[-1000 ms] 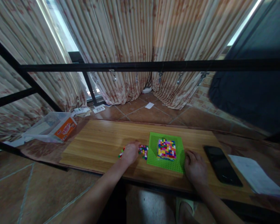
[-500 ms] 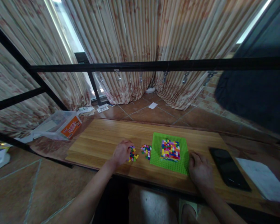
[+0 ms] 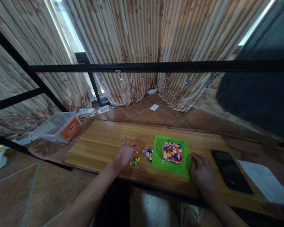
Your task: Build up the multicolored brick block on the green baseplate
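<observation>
My left hand (image 3: 127,153) is over the left edge of a small loose pile of coloured toy bricks (image 3: 136,158), its fingers bent down and together. Whatever is between the fingertips is hidden. A second little pile of mixed toy bricks (image 3: 148,152) lies just to the right. Beside that is a green baseplate (image 3: 157,160) bearing a square block built of many-coloured bricks (image 3: 172,152). My right hand (image 3: 203,172) rests on the table with curled fingers, close against the baseplate's right edge. I see nothing in it.
The wooden table (image 3: 97,138) holds a black phone (image 3: 231,171) and a white paper (image 3: 266,181) on the right. A clear plastic box (image 3: 59,126) with an orange label is on the left. A black metal bar (image 3: 142,67) crosses in front of striped curtains (image 3: 132,34).
My left hand has shifted slightly and covers more of the left pile's upper part, with fewer bricks showing. My right hand and the built block stay as they were.
</observation>
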`<state>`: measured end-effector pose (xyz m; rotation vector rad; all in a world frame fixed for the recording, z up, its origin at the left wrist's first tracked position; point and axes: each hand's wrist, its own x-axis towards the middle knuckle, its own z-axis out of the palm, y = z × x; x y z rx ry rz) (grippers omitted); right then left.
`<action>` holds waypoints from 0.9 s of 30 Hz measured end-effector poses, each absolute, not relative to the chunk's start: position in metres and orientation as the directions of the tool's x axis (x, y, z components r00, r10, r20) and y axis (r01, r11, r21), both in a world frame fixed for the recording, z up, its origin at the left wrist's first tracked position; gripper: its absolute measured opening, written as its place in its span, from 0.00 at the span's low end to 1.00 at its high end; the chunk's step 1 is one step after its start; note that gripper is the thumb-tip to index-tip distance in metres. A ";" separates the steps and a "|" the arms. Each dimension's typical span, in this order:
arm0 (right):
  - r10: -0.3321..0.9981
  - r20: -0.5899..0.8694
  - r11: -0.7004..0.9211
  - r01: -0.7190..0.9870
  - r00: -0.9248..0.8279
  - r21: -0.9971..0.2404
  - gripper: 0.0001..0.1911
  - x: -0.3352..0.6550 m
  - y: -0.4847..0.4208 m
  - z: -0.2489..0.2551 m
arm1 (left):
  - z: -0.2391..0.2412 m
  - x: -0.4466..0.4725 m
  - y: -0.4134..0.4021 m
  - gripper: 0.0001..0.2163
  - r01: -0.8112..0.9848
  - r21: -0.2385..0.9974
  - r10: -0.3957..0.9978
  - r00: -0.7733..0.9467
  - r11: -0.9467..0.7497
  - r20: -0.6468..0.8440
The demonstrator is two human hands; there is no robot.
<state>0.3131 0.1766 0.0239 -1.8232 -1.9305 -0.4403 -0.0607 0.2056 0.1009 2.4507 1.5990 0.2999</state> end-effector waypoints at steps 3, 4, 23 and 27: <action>0.852 0.522 0.079 0.994 -0.030 -0.072 0.14 0.312 0.176 0.025 | 0.099 -0.053 0.205 0.06 0.866 0.287 0.912 0.399 -0.410 0.098; 0.853 0.520 0.078 0.994 -0.029 -0.073 0.14 0.312 0.176 0.026 | 0.099 -0.050 0.204 0.06 0.862 0.293 0.910 0.397 -0.414 0.116; 0.850 0.525 0.105 0.989 -0.034 -0.106 0.15 0.312 0.176 0.026 | 0.100 -0.056 0.209 0.05 0.907 0.309 0.958 0.266 -0.286 0.104; 0.854 0.519 0.088 0.991 -0.024 -0.098 0.14 0.313 0.176 0.024 | 0.101 -0.046 0.212 0.04 0.916 0.303 0.964 0.247 -0.265 0.096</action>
